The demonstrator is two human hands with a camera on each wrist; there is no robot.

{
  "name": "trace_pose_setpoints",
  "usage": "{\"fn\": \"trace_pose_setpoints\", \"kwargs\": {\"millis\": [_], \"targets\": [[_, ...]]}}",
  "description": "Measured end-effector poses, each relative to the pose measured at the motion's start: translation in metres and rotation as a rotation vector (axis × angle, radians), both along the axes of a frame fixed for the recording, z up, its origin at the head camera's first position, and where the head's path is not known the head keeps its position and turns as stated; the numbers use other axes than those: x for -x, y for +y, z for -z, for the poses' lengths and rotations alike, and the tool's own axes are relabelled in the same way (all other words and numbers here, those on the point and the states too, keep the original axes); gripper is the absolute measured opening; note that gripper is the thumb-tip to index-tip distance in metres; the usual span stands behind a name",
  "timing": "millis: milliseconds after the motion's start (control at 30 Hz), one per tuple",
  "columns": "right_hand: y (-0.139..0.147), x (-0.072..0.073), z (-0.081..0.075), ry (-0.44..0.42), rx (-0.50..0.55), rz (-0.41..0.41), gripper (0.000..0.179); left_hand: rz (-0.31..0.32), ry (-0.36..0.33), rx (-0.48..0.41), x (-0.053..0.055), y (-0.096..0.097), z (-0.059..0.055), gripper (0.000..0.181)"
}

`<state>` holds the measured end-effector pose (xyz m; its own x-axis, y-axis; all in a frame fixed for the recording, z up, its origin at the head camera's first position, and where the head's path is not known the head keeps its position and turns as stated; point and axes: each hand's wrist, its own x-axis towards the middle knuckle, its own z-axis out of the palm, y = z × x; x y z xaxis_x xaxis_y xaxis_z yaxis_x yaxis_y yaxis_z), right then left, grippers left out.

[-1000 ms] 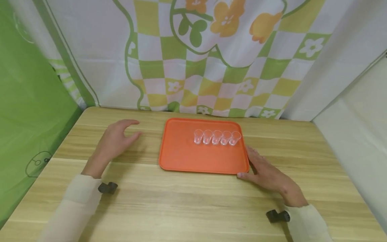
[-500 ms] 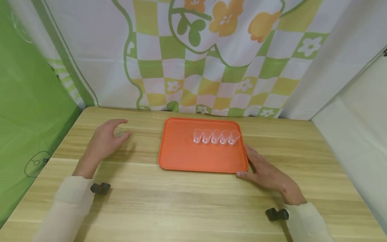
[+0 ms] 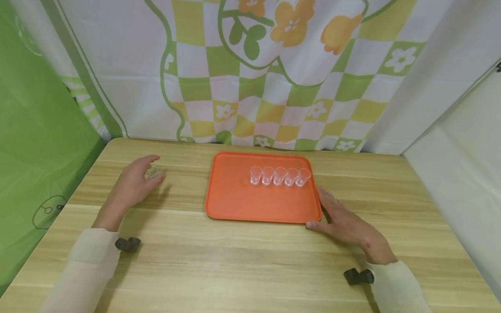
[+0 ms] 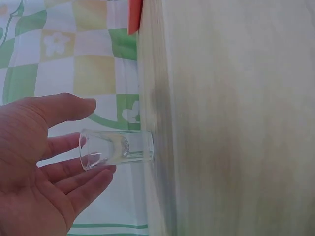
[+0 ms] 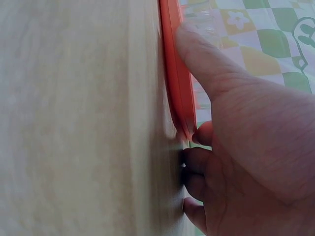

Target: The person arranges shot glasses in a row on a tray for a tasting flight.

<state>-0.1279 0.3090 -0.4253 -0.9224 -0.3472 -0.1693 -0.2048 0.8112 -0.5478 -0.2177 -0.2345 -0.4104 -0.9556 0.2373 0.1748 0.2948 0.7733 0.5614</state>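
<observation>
A small clear shot glass (image 4: 137,146) stands upright on the table at the left. My left hand (image 3: 131,182) is around this glass (image 3: 152,171); in the left wrist view the thumb is apart from it and the fingers lie close behind its rim, contact unclear. An orange tray (image 3: 231,200) lies at the middle of the table, with several clear shot glasses (image 3: 279,177) in a row on its right half. My right hand (image 3: 348,226) rests against the tray's right front corner, thumb at the front edge. In the right wrist view the thumb touches the tray's rim (image 5: 179,83).
The wooden table (image 3: 219,265) reaches back to a checked, flowered curtain (image 3: 274,100). A green sheet (image 3: 43,130) hangs at the left and a pale wall (image 3: 465,161) stands at the right. Small black devices sit on both wrists.
My left hand has moved left, bringing the lone shot glass between thumb and fingers; the gap has narrowed slightly. The right hand stays at the tray's corner.
</observation>
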Motion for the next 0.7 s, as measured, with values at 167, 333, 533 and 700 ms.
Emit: {"fn": "trace_pose_setpoints", "kwargs": {"millis": [167,333,533,700], "targets": [[0.0,0.0006,0.001,-0.006,-0.002,0.003,0.104,-0.012,-0.033,-0.005,-0.0005,-0.0012,0.0018,0.055],[0.0006,0.002,0.004,-0.007,-0.002,0.008,0.104,-0.025,-0.038,-0.004,-0.0005,-0.0019,0.0043,0.053],[0.0007,0.0024,0.0053,-0.008,-0.002,0.01,0.104,-0.033,-0.071,-0.005,-0.0015,-0.0021,0.0039,0.052],[0.0009,0.0023,0.0045,-0.008,0.0,0.008,0.104,-0.045,-0.067,0.009,-0.0012,-0.002,0.0034,0.052]]}}
